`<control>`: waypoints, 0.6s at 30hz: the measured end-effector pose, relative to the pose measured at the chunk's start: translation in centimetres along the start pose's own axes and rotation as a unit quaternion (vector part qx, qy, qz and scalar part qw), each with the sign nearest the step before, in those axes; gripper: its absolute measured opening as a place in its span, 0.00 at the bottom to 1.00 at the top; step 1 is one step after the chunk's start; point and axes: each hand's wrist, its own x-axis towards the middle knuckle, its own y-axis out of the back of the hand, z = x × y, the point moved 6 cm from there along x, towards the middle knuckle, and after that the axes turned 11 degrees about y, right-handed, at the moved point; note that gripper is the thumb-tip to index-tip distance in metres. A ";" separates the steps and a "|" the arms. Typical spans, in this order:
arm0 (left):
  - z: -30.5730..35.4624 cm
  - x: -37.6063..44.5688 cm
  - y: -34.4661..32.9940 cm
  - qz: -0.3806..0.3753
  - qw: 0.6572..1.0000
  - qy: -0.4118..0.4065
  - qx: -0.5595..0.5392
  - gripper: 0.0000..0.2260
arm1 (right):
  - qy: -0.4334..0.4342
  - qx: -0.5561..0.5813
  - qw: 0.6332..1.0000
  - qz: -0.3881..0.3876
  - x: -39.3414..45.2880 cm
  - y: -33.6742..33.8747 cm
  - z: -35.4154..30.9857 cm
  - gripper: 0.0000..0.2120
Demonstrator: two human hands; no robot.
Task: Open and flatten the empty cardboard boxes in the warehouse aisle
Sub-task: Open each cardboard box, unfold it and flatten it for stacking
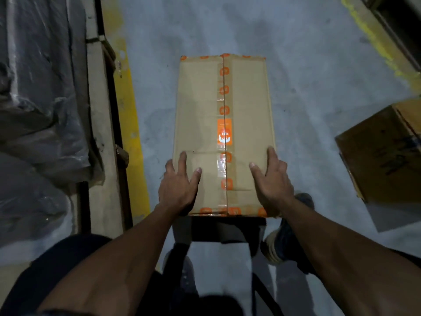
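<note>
A long brown cardboard box (pixel 246 106) stands closed on the grey floor in front of me, its top flaps joined by a strip of orange-printed tape (pixel 224 133) down the middle. My left hand (pixel 180 188) rests flat on the near left of the top, its outer fingers running over the left edge. My right hand (pixel 271 181) lies flat on the near right of the top, fingers straight along the right edge. Both thumbs point inward on the lid.
A second brown cardboard box (pixel 382 151) lies tilted on the floor at the right. Plastic-wrapped goods (pixel 38 106) on a pallet fill the left side, bordered by a yellow floor line (pixel 129 124). My shoes (pixel 284 238) stand just behind the box.
</note>
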 end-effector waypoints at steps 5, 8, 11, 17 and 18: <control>-2.0 -3.4 0.0 -0.088 0.974 -0.077 0.195 0.44 | 0.036 -0.070 0.991 -0.107 -4.7 -0.7 1.2 0.43; -3.2 -4.6 -0.4 -0.114 0.951 -0.104 0.268 0.53 | 0.047 -0.093 0.984 -0.147 -6.6 -1.1 1.7 0.54; -3.3 -4.3 -0.9 -0.125 0.959 -0.086 0.240 0.57 | 0.061 -0.117 0.977 -0.166 -6.7 -1.5 2.2 0.60; -3.1 -4.4 -1.7 -0.159 0.983 -0.045 0.081 0.58 | 0.051 -0.140 0.981 -0.124 -6.3 -2.4 2.8 0.60; -3.2 -4.4 -1.7 -0.163 0.983 -0.038 0.070 0.58 | 0.044 -0.136 0.982 -0.124 -6.3 -2.5 2.8 0.60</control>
